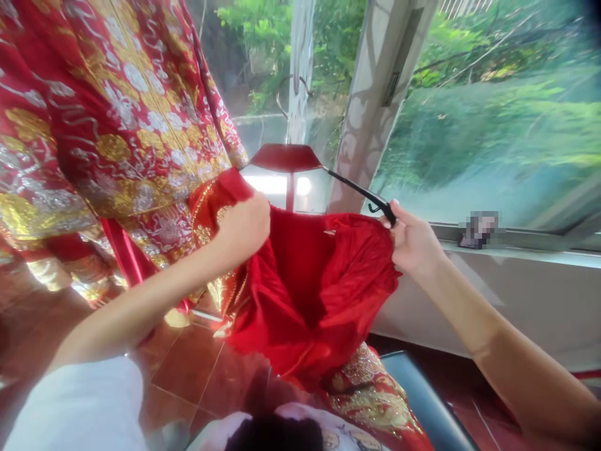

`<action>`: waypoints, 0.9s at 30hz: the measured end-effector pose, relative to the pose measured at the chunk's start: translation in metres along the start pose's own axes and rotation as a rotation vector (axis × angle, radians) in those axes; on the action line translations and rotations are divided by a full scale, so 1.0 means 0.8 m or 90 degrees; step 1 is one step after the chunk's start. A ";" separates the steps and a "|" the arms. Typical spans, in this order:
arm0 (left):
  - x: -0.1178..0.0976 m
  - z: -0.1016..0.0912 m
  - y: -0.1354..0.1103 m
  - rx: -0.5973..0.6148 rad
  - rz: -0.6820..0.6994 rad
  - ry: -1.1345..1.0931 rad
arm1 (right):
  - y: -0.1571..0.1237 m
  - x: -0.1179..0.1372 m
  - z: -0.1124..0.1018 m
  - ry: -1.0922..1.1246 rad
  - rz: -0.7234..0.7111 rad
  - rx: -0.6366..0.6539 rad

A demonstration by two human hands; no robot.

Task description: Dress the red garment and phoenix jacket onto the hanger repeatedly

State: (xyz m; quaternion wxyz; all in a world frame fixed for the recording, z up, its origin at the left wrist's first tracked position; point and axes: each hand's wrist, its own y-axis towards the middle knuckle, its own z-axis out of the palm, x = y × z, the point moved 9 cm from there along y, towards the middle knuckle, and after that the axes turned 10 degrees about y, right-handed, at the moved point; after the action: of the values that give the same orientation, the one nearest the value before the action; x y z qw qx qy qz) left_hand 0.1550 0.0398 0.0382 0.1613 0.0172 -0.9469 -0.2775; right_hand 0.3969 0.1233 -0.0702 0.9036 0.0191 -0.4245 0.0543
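A red garment (300, 294) with gold embroidery on its outer side is spread between my hands, its plain red inside facing me. My left hand (246, 228) is closed over its left shoulder edge. My right hand (416, 241) pinches the end of a black clothes hanger (354, 186), at the garment's right edge. The hanger's thin metal hook stands up before the window post. A stiff red collar-like band (284, 158) sits around the hanger's middle. Gold-embroidered red cloth (375, 382) hangs low on the right.
Red robes (117, 113) with gold and silver embroidery hang at the left. Windows with a metal frame (375, 75) stand ahead, and a blurred-out item (479, 230) lies on the sill. Below are a dark seat-like surface (422, 394) and a reddish tiled floor (183, 369).
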 end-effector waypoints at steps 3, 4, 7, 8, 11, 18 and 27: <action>-0.063 0.008 0.008 0.022 0.112 -0.024 | -0.007 0.000 0.000 -0.037 0.028 -0.003; -0.082 -0.006 0.017 -0.020 0.158 -0.047 | -0.009 0.002 0.003 -0.059 0.022 0.014; -0.130 -0.066 0.050 -0.237 0.290 -0.095 | -0.010 0.008 0.005 -0.120 -0.002 0.042; -0.143 -0.077 0.062 -0.281 0.324 -0.097 | -0.008 0.010 0.003 -0.129 -0.008 0.035; -0.165 -0.066 0.103 -0.241 0.333 -0.099 | -0.001 0.024 -0.011 -0.149 -0.032 -0.009; -0.168 -0.043 0.118 -0.177 0.275 -0.127 | 0.005 0.055 -0.010 -0.351 0.028 0.171; -0.164 -0.032 0.131 -0.152 0.200 -0.192 | 0.032 0.206 0.062 -0.616 -0.235 -0.104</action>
State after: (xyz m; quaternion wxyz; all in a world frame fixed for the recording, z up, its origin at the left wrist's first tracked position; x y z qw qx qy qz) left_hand 0.2936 0.1316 0.0752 0.0599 -0.1912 -0.9117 -0.3586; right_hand 0.4605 0.1586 0.0879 0.5970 0.0461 -0.7860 -0.1538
